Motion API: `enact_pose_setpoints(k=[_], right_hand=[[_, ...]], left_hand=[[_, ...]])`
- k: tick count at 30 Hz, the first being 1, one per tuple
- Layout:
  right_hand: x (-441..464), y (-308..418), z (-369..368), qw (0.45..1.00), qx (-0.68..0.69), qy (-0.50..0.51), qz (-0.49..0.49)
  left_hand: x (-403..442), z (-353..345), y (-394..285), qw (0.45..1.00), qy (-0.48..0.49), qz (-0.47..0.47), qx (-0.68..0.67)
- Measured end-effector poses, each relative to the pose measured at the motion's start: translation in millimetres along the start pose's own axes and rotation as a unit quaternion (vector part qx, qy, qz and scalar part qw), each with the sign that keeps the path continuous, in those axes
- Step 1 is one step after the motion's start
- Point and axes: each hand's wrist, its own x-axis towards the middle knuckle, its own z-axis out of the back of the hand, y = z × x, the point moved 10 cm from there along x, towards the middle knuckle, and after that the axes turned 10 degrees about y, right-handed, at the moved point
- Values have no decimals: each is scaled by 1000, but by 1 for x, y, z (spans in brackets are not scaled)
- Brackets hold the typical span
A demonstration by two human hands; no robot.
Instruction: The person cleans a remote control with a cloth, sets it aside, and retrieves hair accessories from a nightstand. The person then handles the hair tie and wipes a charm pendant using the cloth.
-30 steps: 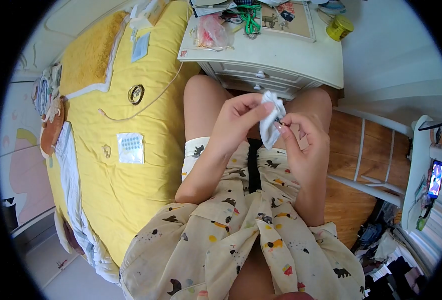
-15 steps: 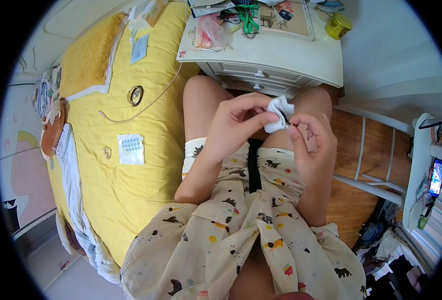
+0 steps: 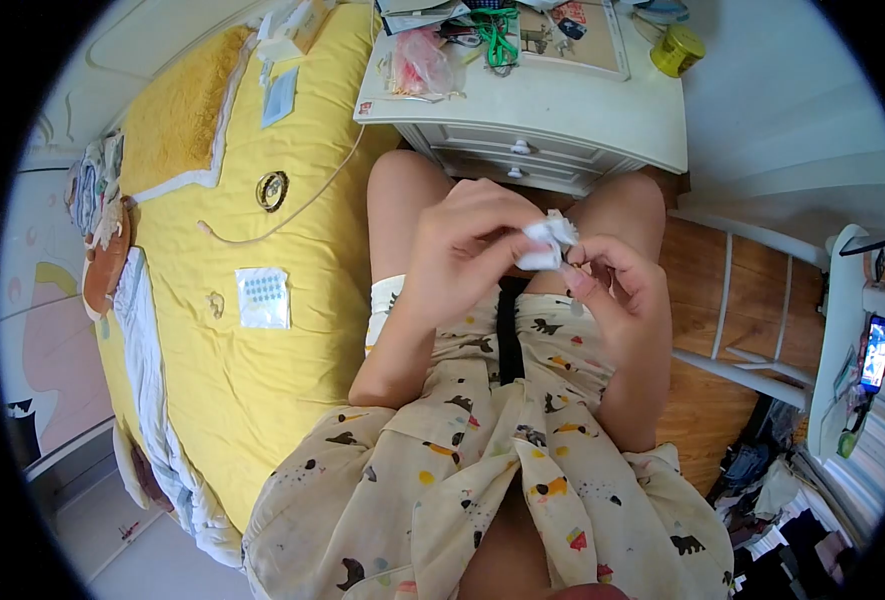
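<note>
A crumpled white cloth or tissue (image 3: 546,246) is held above the lap, between both hands. My left hand (image 3: 467,245) pinches its left side between thumb and fingers. On the other side, my right hand (image 3: 617,280) is closed in a pinch on something small and dark, mostly hidden by the fingertips, which meets the white cloth. A round black and gold bracelet-like ring (image 3: 271,191) lies on the yellow bed, and a clear packet with blue dots (image 3: 262,298) lies lower down.
Left is the yellow bed (image 3: 302,350) with a cable (image 3: 292,225) and a blue packet (image 3: 279,97). Ahead stands a white cabinet (image 3: 562,115) bearing a pink plastic bag (image 3: 422,65) and a yellow tin (image 3: 677,51). A phone (image 3: 873,355) is at right.
The white cloth has been bunched smaller and turned between the fingers. My left hand has rolled over it, and my right hand has shifted slightly while keeping its pinch.
</note>
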Motion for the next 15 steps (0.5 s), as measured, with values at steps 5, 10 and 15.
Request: enact_pose_setpoints(k=[5,10,15], right_hand=[[-6,-3,5,999,34,4,-1],[-5,1,5,999,47,19,5],[-6,-1,0,994,99,38,-5]], left_hand=[[-13,33,38,973,-95,68,-198],[-6,12,24,984,-15,34,-174],[0,-6,12,983,52,-10,-177]])
